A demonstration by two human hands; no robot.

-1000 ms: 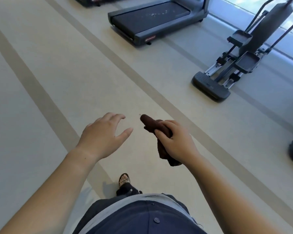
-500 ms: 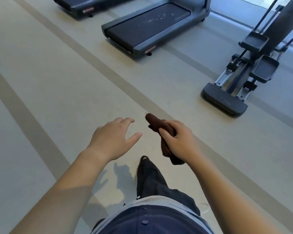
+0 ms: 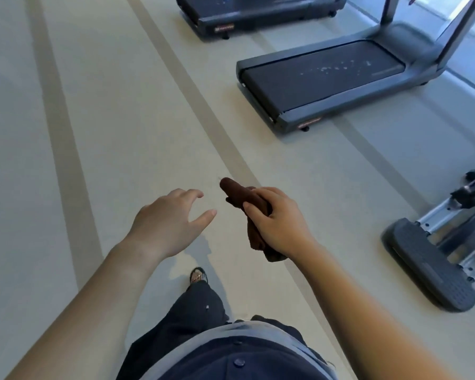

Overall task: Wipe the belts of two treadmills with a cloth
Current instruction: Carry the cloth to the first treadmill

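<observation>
My right hand [image 3: 279,220] is shut on a rolled dark brown cloth [image 3: 237,193], held out in front of me above the floor. My left hand [image 3: 167,220] hovers beside it, fingers apart and holding nothing. Ahead on the right stands a dark grey treadmill [image 3: 285,116]; its black belt [image 3: 313,80] carries pale specks near the far end. A second treadmill [image 3: 247,23] sits farther back, cut off by the top edge of the view.
An elliptical trainer's base [image 3: 428,264] and rails lie close on the right. The beige floor [image 3: 107,119] has darker stripes running away from me. My dark trouser leg and sandalled foot [image 3: 198,277] step forward below the hands. A window runs along the far right.
I have walked forward and turned left: the near treadmill shifted right and grew larger, a second treadmill came into view, the elliptical slid right. My hands kept their pose with the cloth.
</observation>
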